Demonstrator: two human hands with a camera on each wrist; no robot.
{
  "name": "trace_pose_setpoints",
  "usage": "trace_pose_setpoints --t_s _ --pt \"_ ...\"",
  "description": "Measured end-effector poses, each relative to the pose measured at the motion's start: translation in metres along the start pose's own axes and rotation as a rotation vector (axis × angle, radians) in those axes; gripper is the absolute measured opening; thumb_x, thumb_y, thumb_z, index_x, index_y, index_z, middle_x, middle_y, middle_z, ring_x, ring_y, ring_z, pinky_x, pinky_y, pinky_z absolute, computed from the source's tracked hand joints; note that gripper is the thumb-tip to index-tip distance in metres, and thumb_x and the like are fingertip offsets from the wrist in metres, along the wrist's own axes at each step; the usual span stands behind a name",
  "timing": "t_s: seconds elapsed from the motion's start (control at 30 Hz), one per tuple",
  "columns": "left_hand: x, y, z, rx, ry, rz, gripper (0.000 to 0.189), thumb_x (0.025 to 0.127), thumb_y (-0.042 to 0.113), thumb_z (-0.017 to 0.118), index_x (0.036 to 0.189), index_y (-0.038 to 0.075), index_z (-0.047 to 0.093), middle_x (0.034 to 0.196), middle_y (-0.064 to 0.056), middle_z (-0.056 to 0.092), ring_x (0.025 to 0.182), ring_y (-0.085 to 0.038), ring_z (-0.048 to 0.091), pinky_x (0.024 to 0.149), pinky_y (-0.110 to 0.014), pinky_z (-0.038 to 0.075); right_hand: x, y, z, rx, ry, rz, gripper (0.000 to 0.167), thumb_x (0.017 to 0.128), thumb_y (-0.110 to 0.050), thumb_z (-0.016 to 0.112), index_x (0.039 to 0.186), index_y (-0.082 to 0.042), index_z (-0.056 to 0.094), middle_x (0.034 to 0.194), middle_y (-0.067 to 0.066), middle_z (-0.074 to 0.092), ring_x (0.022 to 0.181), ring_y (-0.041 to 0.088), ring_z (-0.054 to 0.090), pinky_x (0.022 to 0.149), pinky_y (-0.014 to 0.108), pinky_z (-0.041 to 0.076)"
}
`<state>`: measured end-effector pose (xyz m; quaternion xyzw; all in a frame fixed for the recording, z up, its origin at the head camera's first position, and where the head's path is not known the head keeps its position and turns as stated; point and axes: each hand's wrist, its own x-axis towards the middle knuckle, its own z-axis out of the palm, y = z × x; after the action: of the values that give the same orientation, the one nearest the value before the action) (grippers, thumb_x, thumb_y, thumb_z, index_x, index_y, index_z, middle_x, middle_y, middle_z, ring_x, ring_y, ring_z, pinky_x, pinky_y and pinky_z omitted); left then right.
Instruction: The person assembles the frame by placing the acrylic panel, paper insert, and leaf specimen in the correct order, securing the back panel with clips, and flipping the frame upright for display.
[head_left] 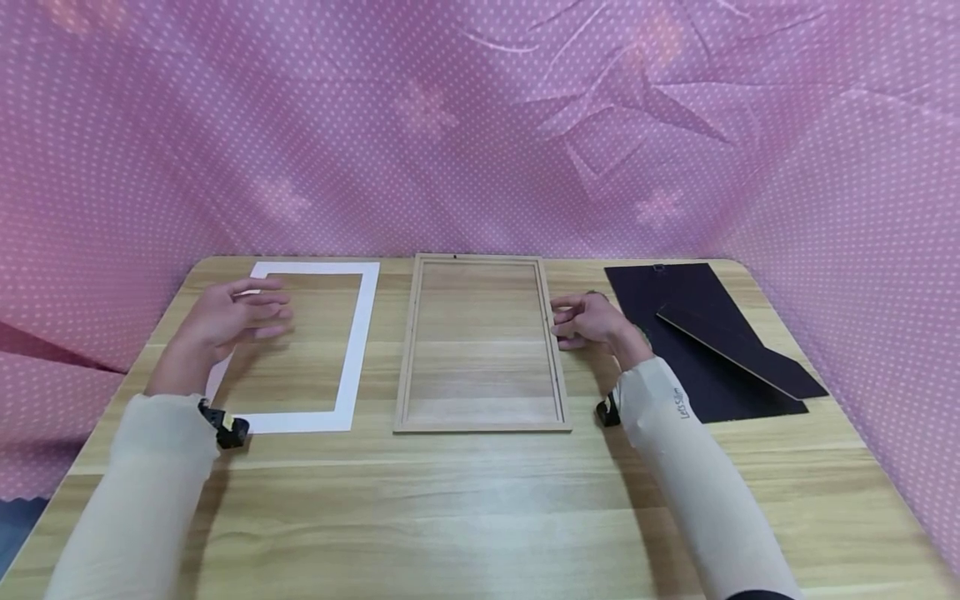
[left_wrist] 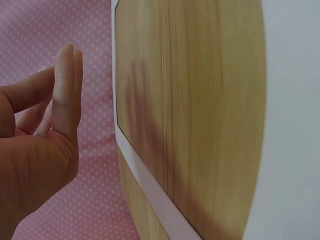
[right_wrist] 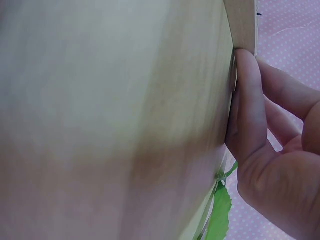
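My left hand hovers over the left part of a white picture mat, fingers extended and holding nothing. In the left wrist view its shadow falls inside the mat's opening. A light wooden picture frame lies flat at mid-table, its grooved inner edge facing up and wood grain showing within. My right hand is at the frame's right side, slightly bent fingertips right at its outer edge. In the right wrist view those fingers lie along the edge of the wooden frame.
At the right lies a black backing board with a small hanger at its top edge and a black easel leg angled across it. Pink dotted cloth encloses the table at the back and sides. A green leaf shows near the right wrist.
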<state>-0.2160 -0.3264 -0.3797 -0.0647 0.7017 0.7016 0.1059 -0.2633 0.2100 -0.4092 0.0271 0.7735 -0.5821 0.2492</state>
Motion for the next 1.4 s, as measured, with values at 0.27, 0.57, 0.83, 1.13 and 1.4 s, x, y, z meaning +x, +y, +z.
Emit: trace_pose_setpoints --t_s 0.27,0.57,0.83,1.13,1.4 --pt "-0.002 -0.004 -0.013 0.065 0.042 -0.014 0.031 0.098 -0.006 0.06 0.112 0.021 0.066 0.097 0.007 0.075 0.092 -0.016 0.073 0.088 -0.039 0.062 0.001 -0.003 0.0 -0.004 0.001 0.008 0.064 0.093 0.014 0.062 0.152 0.001 0.041 0.112 0.013 0.053 0.086 0.014 0.066 0.079 0.03 0.065" --pt "-0.006 -0.01 -0.031 -0.004 0.052 0.002 0.034 0.099 -0.011 0.055 0.109 0.02 0.066 0.093 0.005 0.074 0.087 -0.015 0.073 0.083 -0.036 0.064 0.003 -0.003 0.001 -0.011 0.009 0.002 0.065 0.093 0.014 0.062 0.152 0.001 0.041 0.111 0.013 0.053 0.086 0.014 0.065 0.08 0.03 0.065" --pt "-0.007 -0.012 -0.047 -0.103 0.02 -0.008 0.038 0.097 -0.014 0.056 0.098 0.02 0.073 0.089 -0.001 0.074 0.082 -0.017 0.073 0.078 -0.035 0.065 0.001 -0.002 0.001 -0.01 0.004 0.0 0.064 0.093 0.014 0.062 0.153 0.002 0.04 0.11 0.013 0.053 0.086 0.014 0.065 0.08 0.03 0.065" --pt "-0.002 -0.008 -0.058 0.047 0.079 -0.045 0.038 0.099 -0.011 0.053 0.102 0.022 0.071 0.089 0.0 0.074 0.084 -0.013 0.072 0.081 -0.034 0.065 -0.001 0.001 0.0 0.015 0.001 -0.016 0.064 0.094 0.015 0.06 0.153 0.003 0.038 0.11 0.014 0.053 0.082 0.012 0.066 0.078 0.028 0.065" --pt "-0.006 -0.012 -0.069 0.064 0.086 -0.105 0.027 0.098 -0.008 0.059 0.107 0.016 0.065 0.087 -0.003 0.074 0.082 -0.015 0.073 0.082 -0.034 0.064 0.0 0.002 0.002 0.011 -0.001 -0.016 0.064 0.093 0.015 0.06 0.153 0.003 0.039 0.11 0.014 0.054 0.084 0.013 0.066 0.078 0.029 0.065"
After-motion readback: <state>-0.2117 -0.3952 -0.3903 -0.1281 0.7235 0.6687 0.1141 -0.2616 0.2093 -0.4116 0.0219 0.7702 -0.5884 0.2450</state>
